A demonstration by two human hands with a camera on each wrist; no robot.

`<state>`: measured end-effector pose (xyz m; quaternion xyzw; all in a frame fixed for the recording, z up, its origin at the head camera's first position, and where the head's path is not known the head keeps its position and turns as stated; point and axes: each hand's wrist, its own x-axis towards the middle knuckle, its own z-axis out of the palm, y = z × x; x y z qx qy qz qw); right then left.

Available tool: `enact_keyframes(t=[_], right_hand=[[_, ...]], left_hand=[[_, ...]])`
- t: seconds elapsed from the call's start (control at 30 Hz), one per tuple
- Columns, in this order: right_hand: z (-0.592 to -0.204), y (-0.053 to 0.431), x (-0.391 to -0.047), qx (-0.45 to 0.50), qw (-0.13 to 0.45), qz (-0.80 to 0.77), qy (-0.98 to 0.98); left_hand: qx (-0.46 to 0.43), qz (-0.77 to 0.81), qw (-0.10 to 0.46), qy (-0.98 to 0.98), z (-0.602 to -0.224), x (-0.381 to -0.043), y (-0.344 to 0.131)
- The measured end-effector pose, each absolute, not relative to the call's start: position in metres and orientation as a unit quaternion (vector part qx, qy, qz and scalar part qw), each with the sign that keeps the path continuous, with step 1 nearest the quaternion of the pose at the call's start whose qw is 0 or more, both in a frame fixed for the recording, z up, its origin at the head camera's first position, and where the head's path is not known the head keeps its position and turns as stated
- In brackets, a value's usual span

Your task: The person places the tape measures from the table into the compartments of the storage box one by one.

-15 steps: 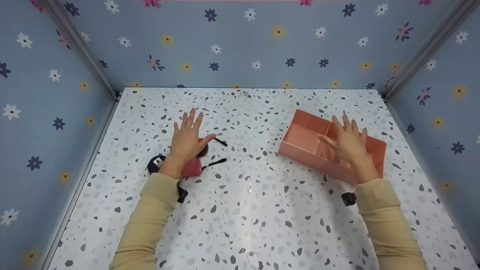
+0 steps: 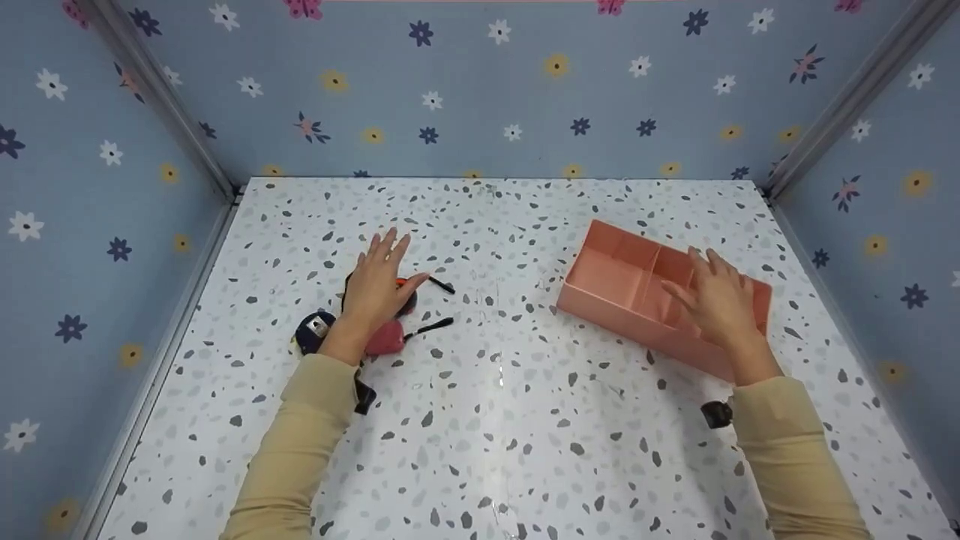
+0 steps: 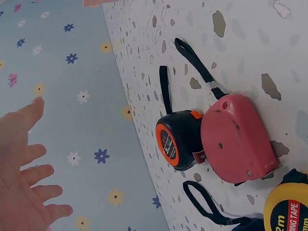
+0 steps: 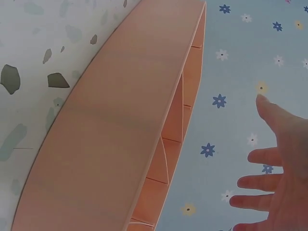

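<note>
My left hand (image 2: pixel 375 292) is held over a group of tape measures at the left of the table, fingers spread and holding nothing. In the left wrist view these are a black and orange tape measure (image 3: pixel 180 139), a red tape measure (image 3: pixel 236 139) and a yellow and dark one (image 3: pixel 288 207), cut off at the corner. Each shows a black wrist strap. On the right, my right hand (image 2: pixel 721 304) hangs over a salmon-pink divided box (image 2: pixel 637 319), its fingers apart and nothing in them. Several compartments show inside the box.
The speckled white tabletop (image 2: pixel 487 420) lies under everything. Blue flowered panels (image 2: pixel 465 82) wall it in at the back and on both sides, with grey metal posts (image 2: pixel 165 97) at the corners.
My right hand has moved right and a little toward me over the box. The left hand has dipped slightly toward me. The box and tape measures have stayed in place.
</note>
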<state>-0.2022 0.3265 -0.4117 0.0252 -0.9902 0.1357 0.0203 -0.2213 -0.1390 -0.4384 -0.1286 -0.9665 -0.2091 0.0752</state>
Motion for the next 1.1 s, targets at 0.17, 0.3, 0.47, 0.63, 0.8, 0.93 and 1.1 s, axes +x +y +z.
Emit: enact_keyframes(t=[0.17,0.3,0.47,0.63,0.8,0.93,1.1], right_hand=[[-0.411,0.331,-0.194,0.024,0.018,0.142,-0.989],[-0.413,0.336,-0.187,0.029,0.038,0.145,-0.988],[-0.417,0.342,-0.178,0.021,0.047,0.147,-0.988],[-0.421,0.349,-0.167,0.007,0.054,0.146,-0.988],[-0.426,0.355,-0.159,0.000,0.074,0.150,-0.986],[-0.429,0.360,-0.153,-0.015,0.087,0.152,-0.984],[-0.432,0.367,-0.145,-0.044,0.093,0.164,-0.981]], left_hand=[[-0.127,-0.232,0.090,-0.960,-0.443,-0.219,-0.139],[-0.122,-0.256,0.106,-0.953,-0.448,-0.218,-0.140],[-0.110,-0.277,0.110,-0.948,-0.455,-0.216,-0.141],[-0.101,-0.274,0.106,-0.950,-0.462,-0.213,-0.144],[-0.099,-0.274,0.101,-0.951,-0.471,-0.210,-0.149],[-0.092,-0.283,0.095,-0.950,-0.477,-0.207,-0.152],[-0.089,-0.288,0.097,-0.949,-0.484,-0.205,-0.153]])
